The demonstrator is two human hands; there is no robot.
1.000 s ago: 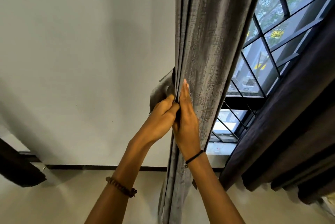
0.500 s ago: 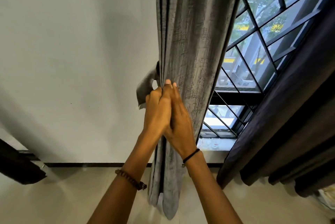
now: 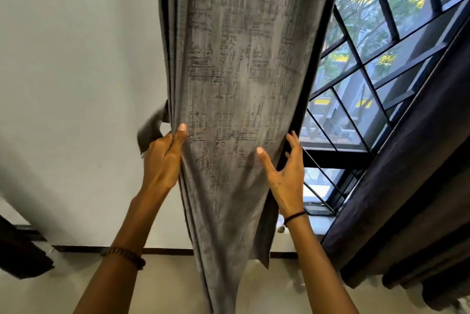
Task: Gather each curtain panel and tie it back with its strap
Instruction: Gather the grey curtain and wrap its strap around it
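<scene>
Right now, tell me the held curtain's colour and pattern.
Grey curtain, streaked with darker crosshatch; head view.

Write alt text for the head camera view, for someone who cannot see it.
Two bare hands work a hanging grey curtain: the left hand grips its bunched left folds beside a grey strap, and the right hand, fingers spread, reaches round its right edge. A barred window and a dark curtain lie to the right, a pale wall to the left.

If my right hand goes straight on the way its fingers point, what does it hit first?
Probably the grey curtain panel, at its dark right edge: the open right hand has its thumb over the fabric. The window bars lie beyond, but depth is unclear.
</scene>
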